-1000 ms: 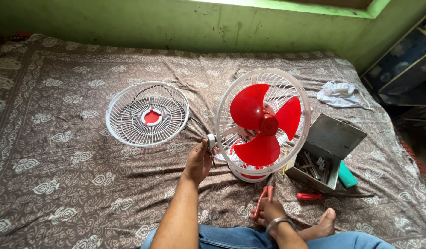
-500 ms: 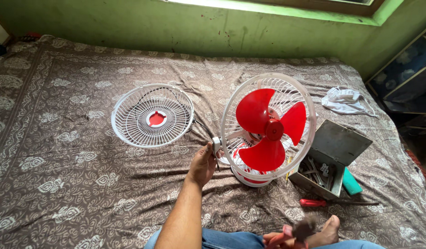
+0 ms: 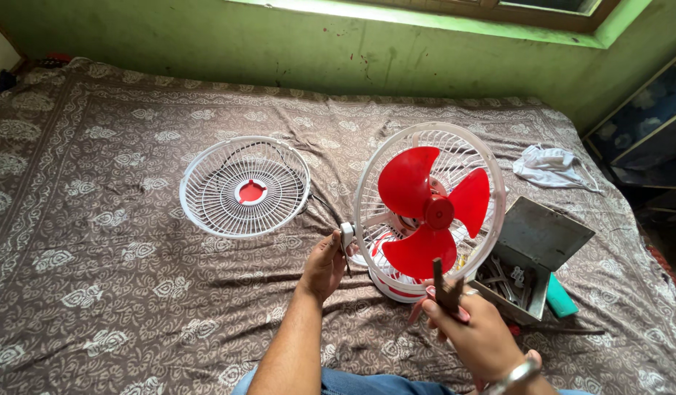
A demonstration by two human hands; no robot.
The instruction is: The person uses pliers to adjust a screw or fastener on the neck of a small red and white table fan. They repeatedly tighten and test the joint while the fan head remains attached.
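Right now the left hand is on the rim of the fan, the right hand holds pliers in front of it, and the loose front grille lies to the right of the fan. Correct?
Not quite. The head view shows the loose grille lying left of the fan, not right. The rest holds: left hand on the rim, right hand holding pliers in front.

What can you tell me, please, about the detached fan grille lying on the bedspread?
The front grille is a round guard of thin white wire spokes with a white outer ring and a small red-and-white hub at its centre. It looks like coated metal or plastic. It lies flat on the brown patterned bedspread, separate from the fan, off to that fan's left. Neither hand touches it; the left hand is nearest.
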